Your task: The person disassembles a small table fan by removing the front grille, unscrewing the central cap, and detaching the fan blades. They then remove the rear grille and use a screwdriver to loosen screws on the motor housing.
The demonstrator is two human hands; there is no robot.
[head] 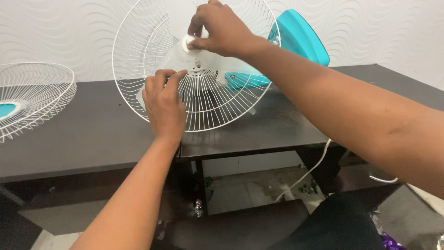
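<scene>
Our right hand (222,28) pinches the white cap (189,42) at the fan's hub; our left hand (164,104) grips the rear wire guard (138,46), which stands tilted on the dark counter (92,134) before the teal motor housing (300,39).

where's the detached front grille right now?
Head view, far left: the front grille lies flat on the dark table, apart from the fan's rear guard and left of the left hand.

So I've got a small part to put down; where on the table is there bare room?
Bare dark table lies between the loose guard at left and the fan's rear guard, and right of the turquoise motor housing. Around the left hand it's crowded.
</scene>
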